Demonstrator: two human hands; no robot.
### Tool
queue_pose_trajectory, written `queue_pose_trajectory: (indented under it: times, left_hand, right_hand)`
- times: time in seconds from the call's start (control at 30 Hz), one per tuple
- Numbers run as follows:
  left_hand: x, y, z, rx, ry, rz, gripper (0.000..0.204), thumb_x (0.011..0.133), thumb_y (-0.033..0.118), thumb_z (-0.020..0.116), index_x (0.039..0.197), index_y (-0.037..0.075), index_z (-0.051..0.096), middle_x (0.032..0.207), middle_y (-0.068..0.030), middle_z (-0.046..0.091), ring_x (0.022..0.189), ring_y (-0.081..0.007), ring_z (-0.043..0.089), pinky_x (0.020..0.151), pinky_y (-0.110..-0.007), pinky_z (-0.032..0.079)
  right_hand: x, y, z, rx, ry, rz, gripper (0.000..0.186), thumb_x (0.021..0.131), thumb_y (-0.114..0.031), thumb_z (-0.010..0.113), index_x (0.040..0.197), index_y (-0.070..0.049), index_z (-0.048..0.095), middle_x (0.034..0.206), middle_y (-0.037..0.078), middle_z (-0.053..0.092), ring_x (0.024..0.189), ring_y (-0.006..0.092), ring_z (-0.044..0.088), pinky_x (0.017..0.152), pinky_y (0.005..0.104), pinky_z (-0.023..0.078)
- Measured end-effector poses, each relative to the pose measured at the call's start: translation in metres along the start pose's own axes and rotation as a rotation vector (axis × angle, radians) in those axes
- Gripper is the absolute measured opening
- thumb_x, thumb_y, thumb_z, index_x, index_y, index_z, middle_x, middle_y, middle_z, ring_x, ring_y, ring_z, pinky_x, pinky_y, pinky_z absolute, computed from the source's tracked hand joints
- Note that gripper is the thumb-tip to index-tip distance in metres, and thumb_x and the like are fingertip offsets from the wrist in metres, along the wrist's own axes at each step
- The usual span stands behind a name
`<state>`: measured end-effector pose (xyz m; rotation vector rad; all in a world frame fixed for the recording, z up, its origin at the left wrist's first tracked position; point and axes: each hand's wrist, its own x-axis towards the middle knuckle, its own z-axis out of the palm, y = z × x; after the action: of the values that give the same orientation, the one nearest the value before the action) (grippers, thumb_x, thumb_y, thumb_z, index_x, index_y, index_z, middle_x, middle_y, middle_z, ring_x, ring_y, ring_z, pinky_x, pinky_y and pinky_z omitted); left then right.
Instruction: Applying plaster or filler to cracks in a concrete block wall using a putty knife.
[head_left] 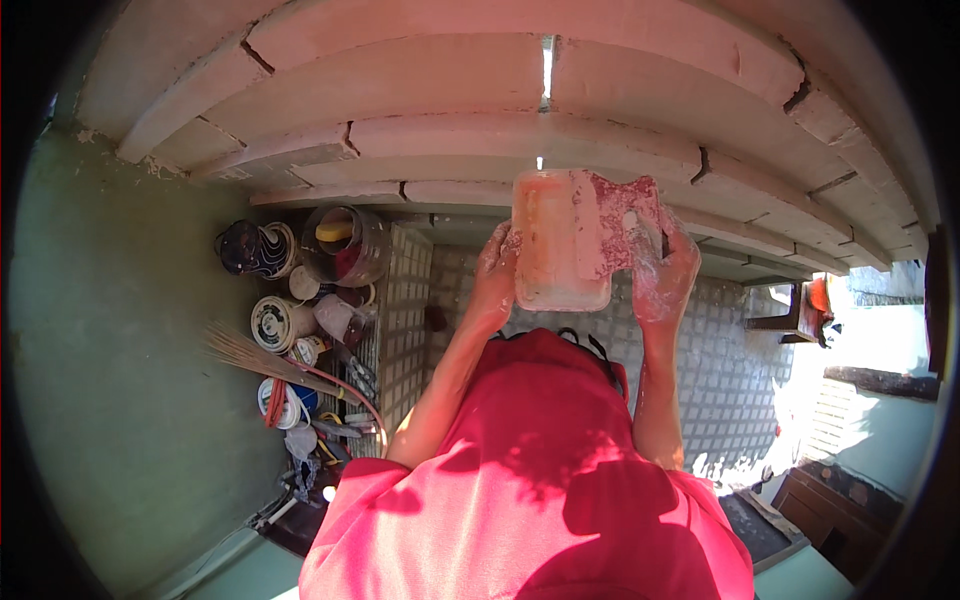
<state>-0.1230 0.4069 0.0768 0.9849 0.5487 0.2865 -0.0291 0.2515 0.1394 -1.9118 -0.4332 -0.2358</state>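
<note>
My left hand (495, 265) grips the left side of a shallow rectangular plastic tray (545, 240), which has orange-pink residue inside. My right hand (665, 270), streaked with pale material, is closed on a flat scraper (610, 200) heavily speckled with pink-red paste. The scraper's blade lies over the right part of the tray. Both hands are raised in front of my red shirt, just below a pink, stepped or beamed surface.
Pink-painted beams with cracks (450, 135) span the upper view. At the left are buckets (280, 322), a twig broom (250, 355) and assorted containers against a green wall (130, 350). A wooden stool or bench (795, 320) stands at the sunlit right, above a tiled floor (740, 390).
</note>
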Motion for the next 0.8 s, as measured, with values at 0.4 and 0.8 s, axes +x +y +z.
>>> queue_pose_trajectory:
  times: [0.4, 0.8]
  left_hand:
    - [-0.008, 0.011, -0.041, -0.218, -0.079, -0.146, 0.039, 0.097, 0.015, 0.049, 0.133, 0.0, 0.045, 0.112, -0.0033, 0.058, 0.094, -0.0084, 0.057, 0.075, -0.023, 0.05]
    - [-0.004, 0.01, -0.077, -0.171, -0.183, -0.127, 0.034, 0.09, 0.011, 0.057, 0.122, 0.007, 0.049, 0.105, -0.0013, 0.058, 0.092, -0.0081, 0.056, 0.07, -0.025, 0.052]
  right_hand:
    - [-0.004, -0.038, 0.017, -0.093, -0.109, 0.08, 0.033, 0.083, -0.011, 0.064, 0.112, 0.003, 0.061, 0.097, 0.014, 0.067, 0.09, 0.0185, 0.062, 0.083, 0.0316, 0.047]
    - [-0.009, -0.045, 0.003, -0.321, -0.021, -0.029, 0.042, 0.079, -0.007, 0.062, 0.12, 0.001, 0.058, 0.113, 0.02, 0.064, 0.104, 0.0267, 0.063, 0.09, 0.036, 0.046]
